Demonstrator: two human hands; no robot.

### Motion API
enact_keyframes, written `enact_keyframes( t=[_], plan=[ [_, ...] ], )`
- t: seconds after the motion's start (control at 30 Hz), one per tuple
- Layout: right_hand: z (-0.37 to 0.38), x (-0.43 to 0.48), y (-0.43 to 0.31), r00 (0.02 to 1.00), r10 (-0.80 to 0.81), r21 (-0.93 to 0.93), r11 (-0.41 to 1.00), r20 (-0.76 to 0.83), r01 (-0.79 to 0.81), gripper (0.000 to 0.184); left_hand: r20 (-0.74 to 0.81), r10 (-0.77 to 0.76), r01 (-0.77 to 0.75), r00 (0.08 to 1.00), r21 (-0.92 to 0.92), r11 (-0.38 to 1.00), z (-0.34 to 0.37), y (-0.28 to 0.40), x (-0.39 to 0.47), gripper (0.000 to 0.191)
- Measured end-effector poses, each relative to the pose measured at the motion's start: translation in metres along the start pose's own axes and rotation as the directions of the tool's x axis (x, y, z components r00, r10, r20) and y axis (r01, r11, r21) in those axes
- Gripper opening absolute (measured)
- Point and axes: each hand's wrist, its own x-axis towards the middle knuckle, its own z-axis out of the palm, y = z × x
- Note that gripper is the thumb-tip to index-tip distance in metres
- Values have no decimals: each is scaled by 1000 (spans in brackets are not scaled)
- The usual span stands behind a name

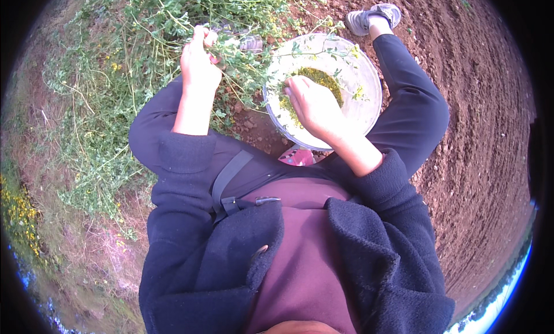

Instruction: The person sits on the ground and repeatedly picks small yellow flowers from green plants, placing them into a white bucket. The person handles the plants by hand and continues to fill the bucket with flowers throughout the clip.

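Observation:
My left hand [201,63] is closed around thin green plant stems [236,57] at the upper left, beside a large heap of cut-looking leafy plants. Some of these stems reach right, across the rim of a white plastic bucket [365,74] between my legs. Small yellow flower heads [322,80] lie on the bucket's bottom. Over the bucket's left part is my right hand [314,104], its fingers bent together at the stems; whether something is pinched in the fingertips cannot be told, as glare washes them out.
Leafy green plants [112,74] spread over the ground at the left. Bare brown soil [476,139] lies at the right. My shoe [374,18] rests beyond the bucket. A pink patterned item [297,156] shows below the bucket. Yellow flowers [19,212] grow at the far left.

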Motion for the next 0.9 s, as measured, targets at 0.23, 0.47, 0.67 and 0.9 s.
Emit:
enact_keyframes(
  t=[0.23,0.47,0.67,0.9],
  plan=[
    [-5,-20,6,983,-155,-101,984,-95,145,13,36,20,-19,999,-49,999,-3,-4,3,21],
    [-22,-33,18,985,158,-40,987,67,-156,27,-2,18,-18,1000,-126,992,-13,11,13,20],
    [-22,-14,16,967,255,47,966,-16,-254,29,-22,-4,1,1000,-126,992,-14,6,12,19],
    [-1,21,7,952,293,139,943,83,-303,50,38,38,-32,999,-157,987,-15,2,13,20]
  ],
)
